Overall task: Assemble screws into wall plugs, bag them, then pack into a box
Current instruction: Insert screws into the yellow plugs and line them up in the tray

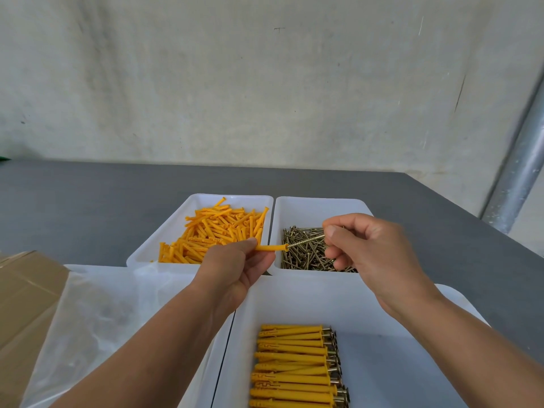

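My left hand [235,266] pinches an orange wall plug [272,248], its open end pointing right. My right hand [368,248] pinches a brass screw [306,241] whose tip sits in the plug's mouth. Both hands hover over the gap between two white trays: one [141,254] heaped with loose orange plugs [217,231], the other [312,206] holding a pile of screws [306,257]. Nearer to me, a third white tray [382,363] holds a neat row of several assembled plugs with screws [297,366].
A brown cardboard box [26,304] stands at the left edge. Clear plastic bags [97,325] lie in a white tray beside it. The grey table [88,207] ends at a concrete wall; a metal post [518,172] rises at the right.
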### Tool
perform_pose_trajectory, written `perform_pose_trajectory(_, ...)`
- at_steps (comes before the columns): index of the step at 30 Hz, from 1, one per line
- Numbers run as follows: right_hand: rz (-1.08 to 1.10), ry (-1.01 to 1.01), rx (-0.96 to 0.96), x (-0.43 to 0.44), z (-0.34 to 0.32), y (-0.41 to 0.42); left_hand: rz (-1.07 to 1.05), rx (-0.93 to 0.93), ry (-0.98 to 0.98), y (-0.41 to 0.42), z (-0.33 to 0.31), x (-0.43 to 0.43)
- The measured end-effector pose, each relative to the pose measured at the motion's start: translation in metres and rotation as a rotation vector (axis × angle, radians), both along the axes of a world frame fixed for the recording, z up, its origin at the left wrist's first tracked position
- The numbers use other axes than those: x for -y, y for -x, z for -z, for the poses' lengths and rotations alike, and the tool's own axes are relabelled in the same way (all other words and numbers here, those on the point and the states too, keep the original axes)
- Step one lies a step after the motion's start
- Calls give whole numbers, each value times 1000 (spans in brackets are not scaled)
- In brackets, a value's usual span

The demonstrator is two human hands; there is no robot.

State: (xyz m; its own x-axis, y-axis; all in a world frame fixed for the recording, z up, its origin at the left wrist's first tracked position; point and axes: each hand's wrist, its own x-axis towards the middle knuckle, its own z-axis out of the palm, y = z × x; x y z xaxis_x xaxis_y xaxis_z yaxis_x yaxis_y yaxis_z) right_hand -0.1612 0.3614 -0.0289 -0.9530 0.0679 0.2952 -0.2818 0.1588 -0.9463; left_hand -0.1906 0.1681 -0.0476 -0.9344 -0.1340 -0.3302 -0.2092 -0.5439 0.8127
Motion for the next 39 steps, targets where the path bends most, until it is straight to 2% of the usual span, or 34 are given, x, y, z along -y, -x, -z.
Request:
perform_pose_trajectory(14,17,66,64,-1,4,4,11,-16,-32,-1,-1,-3)
perform_pose_trajectory(26,31,-174,109,-2,7,4,30,-28,-9,-4,-2,-4)
perform_pose_trajectory(39,-32,-261,146,-2,9,5,89,-35,80,-8,-3,-9)
